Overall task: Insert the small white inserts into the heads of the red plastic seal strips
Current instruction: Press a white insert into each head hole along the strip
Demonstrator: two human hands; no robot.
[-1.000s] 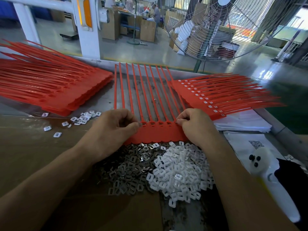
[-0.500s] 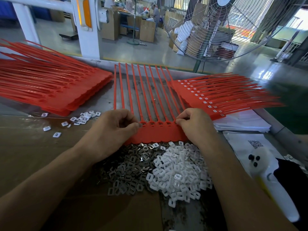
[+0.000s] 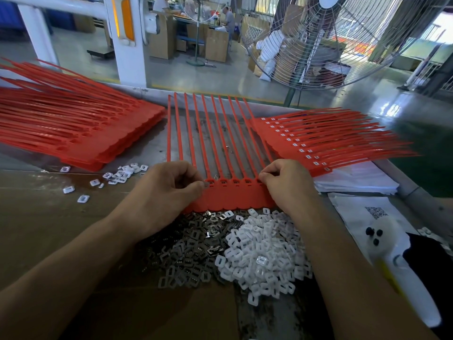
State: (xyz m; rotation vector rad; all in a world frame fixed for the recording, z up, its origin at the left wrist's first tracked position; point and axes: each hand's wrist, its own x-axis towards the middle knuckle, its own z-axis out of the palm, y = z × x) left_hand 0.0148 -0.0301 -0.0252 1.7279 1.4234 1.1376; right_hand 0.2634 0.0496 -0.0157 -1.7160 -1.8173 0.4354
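Both hands sit curled on the red strips [image 3: 232, 192]: left hand [image 3: 169, 190] pinches a small insert [image 3: 206, 184], right hand [image 3: 285, 185] pinches the strips' right end.

Red strips [image 3: 235, 200]: smooth matt plastic. Below the right hand [image 3: 285, 186], white inserts [image 3: 264, 251]: glossy plastic; grey clips [image 3: 191, 244] beside them: shiny metal. Desk [image 3: 49, 229]: matt brown cardboard.

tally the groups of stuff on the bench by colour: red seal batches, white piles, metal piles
Red seal batches: 3 (left stack, strip being worked, right stack)
White insert piles: 2 (main pile, small scatter)
Metal clip piles: 1
Total: 6
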